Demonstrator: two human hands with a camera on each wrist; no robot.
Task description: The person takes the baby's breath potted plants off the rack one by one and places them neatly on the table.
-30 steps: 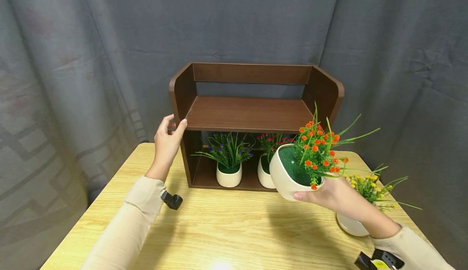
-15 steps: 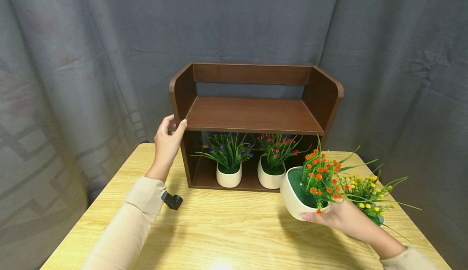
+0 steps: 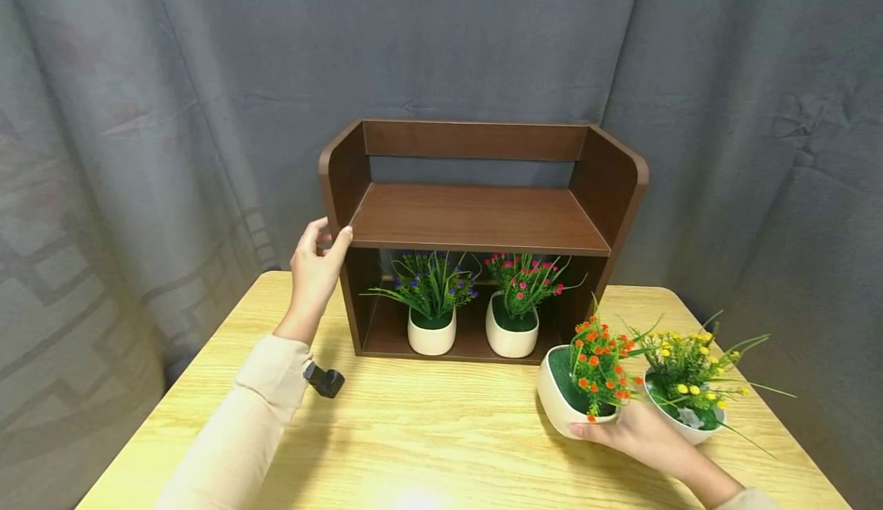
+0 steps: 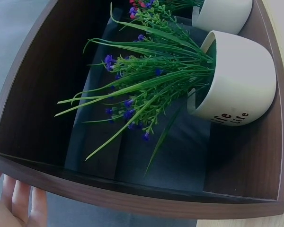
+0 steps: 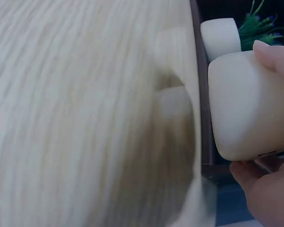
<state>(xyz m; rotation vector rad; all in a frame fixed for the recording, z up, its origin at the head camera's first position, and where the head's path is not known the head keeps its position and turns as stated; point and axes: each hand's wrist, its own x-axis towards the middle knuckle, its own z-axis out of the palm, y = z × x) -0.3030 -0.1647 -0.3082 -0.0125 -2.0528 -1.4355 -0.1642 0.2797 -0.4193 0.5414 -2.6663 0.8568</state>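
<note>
My right hand [image 3: 641, 437] grips a white pot with orange flowers [image 3: 557, 403] from its right side, thumb on the front. This pot is tilted, in front of the shelf's lower right corner; I cannot tell if its base touches the table. In the right wrist view, fingers and thumb span the white pot [image 5: 251, 109]. At the left, my left hand [image 3: 313, 280] holds the side panel of a dark brown two-tier shelf [image 3: 476, 215], thumb on its front edge. On the lower tier stand a purple-flowered pot [image 3: 432, 336] and a pink-flowered pot [image 3: 512, 337].
A yellow-flowered white pot [image 3: 704, 433] stands on the light wood table [image 3: 414, 433], just right of my right hand. Grey curtains [image 3: 483, 34] hang behind the shelf and at both sides. The left wrist view shows lettering on the purple-flowered pot [image 4: 244, 78].
My right hand has lowered the orange-flowered pot, moving it toward me and slightly right, away from the shelf. The pink-flowered pot has come fully into sight. My left hand stays put.
</note>
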